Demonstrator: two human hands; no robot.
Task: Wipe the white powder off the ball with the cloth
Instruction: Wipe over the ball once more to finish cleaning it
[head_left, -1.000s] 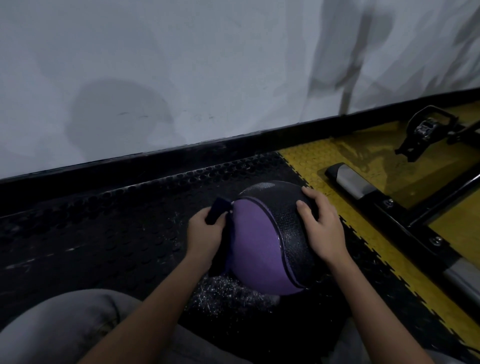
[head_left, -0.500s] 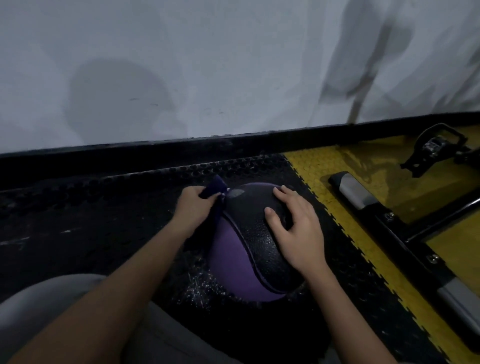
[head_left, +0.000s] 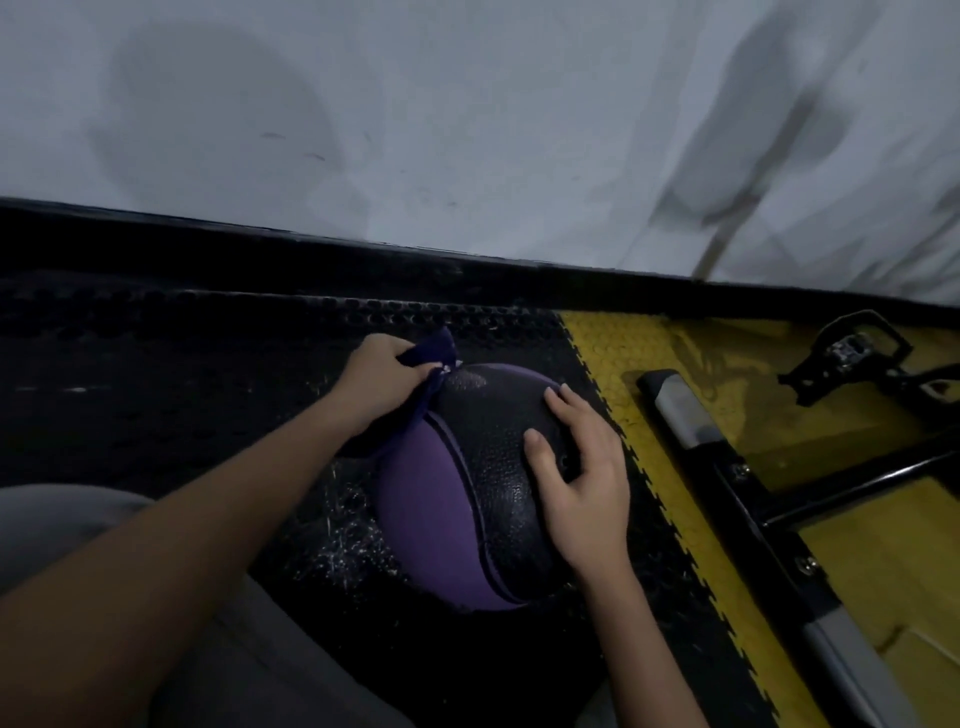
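Left hand (head_left: 382, 384), fingers clamped on the cloth (head_left: 434, 345), moved up the ball (head_left: 426, 509); right hand (head_left: 587, 483), fingers apart, atop; powder (head_left: 348, 535) on mat (head_left: 156, 389).

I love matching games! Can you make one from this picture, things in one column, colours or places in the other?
1 cloth
2 ball
3 right hand
4 floor tiles on the right

A yellow
B purple and black
C rests on the ball
D gripped by the left hand

Pairs: 1-D, 2-B, 3-C, 4-A
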